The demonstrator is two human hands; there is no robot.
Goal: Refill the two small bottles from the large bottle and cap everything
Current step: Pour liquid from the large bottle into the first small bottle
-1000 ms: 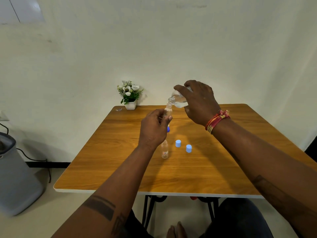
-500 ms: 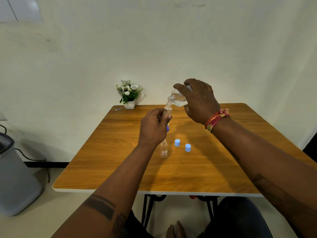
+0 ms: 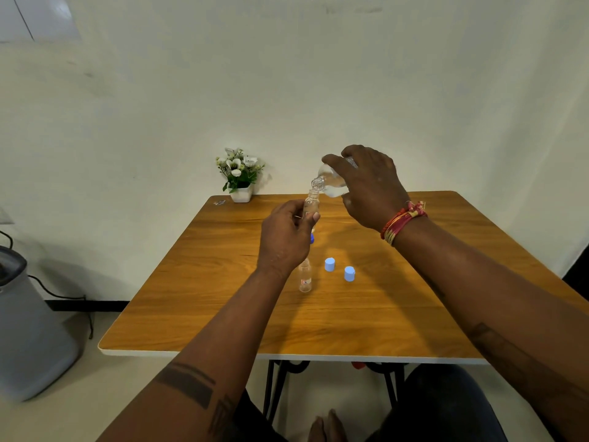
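Pour in progress. Right hand (image 3: 369,186) wraps the large bottle (image 3: 331,185), tipped neck-down toward the left. Left hand (image 3: 287,237) pinches a small bottle (image 3: 311,202) near upright, raised above the wooden table (image 3: 204,314), its mouth just under the large bottle's mouth.

Taking the potted flowers (image 3: 239,175) as landmark: both held bottles sit to their right; the second small bottle (image 3: 305,277) stands on the table nearer the person, with two light-blue caps (image 3: 330,264) just to its right.

Judgement: keep the mouths close and aligned, tilt slowly, watch the level; the narrow neck will overflow easily.

Not resolvable: any liquid stream, fill level in the held bottle, most of the large bottle under the fingers. A darker blue cap (image 3: 312,239) is largely hidden behind the left hand.
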